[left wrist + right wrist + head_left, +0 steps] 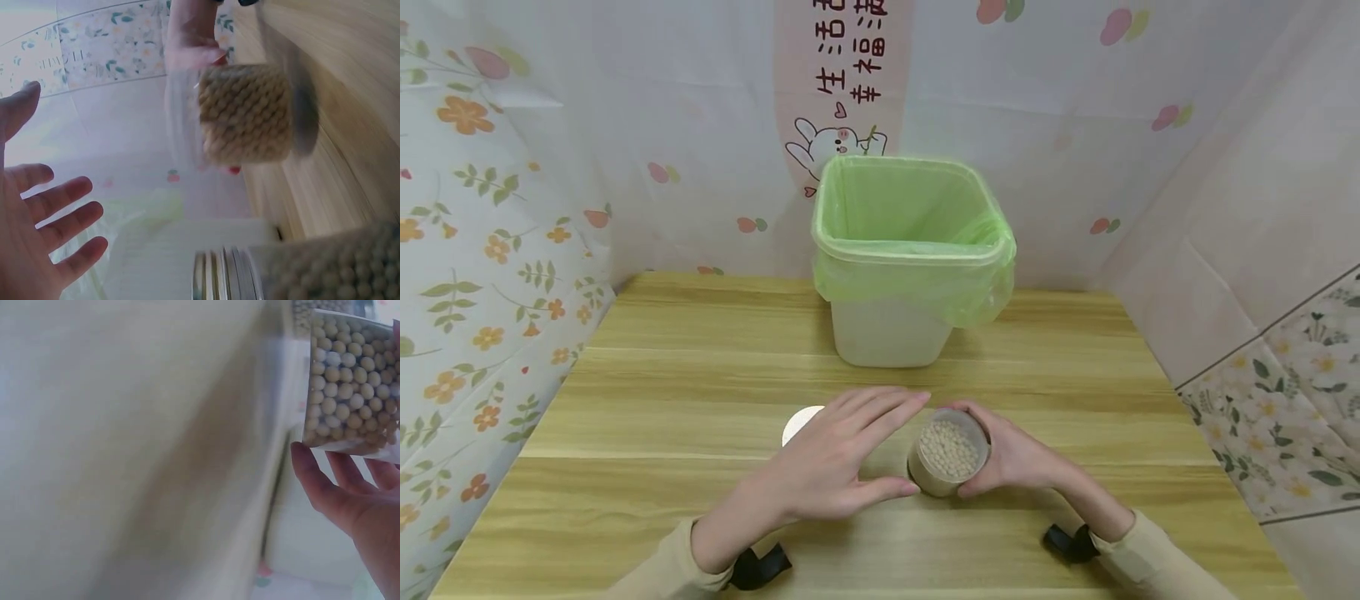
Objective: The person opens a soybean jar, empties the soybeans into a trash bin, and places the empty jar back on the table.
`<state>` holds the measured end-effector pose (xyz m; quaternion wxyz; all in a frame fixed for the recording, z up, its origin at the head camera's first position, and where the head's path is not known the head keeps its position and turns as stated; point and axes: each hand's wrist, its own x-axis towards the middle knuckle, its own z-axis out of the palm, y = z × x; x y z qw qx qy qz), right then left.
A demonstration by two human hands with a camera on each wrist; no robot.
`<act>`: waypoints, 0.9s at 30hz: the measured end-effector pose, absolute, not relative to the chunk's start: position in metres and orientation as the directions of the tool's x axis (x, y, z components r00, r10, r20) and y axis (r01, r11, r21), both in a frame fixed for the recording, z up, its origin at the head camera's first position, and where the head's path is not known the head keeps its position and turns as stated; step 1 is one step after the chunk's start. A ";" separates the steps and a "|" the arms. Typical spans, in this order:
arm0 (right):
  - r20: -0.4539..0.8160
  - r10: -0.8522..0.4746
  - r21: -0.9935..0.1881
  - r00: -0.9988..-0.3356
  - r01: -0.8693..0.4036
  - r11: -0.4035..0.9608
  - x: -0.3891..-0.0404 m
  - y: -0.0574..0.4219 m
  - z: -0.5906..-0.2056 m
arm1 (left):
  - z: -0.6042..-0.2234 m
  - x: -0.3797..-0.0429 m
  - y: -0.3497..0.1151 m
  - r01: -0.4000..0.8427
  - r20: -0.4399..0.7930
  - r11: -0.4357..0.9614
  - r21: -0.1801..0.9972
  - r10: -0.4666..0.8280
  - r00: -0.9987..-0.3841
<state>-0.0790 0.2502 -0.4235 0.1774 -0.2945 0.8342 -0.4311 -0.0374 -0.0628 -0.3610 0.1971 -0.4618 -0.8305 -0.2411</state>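
Right hand [1017,452] curled round the jar [949,452] of pale balls, in front of the bin [891,332]; left hand [844,457] spread wide, empty, just beside it — best keep jar upright, grip steady.

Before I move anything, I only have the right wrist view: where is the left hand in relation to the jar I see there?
Observer: In the head view, the left hand is held out on the left side of the clear jar that the right hand grips.
Operator: My picture cuts off that jar's top. What shows there?
Observer: From above, pale round beans show through its round top; whether a clear lid covers them, I cannot tell.
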 end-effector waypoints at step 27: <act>0.271 -0.786 -0.906 -0.555 -0.422 -0.014 -0.089 0.200 -0.359 | -0.332 -0.045 -0.049 0.516 0.244 0.409 0.753 0.554 -0.796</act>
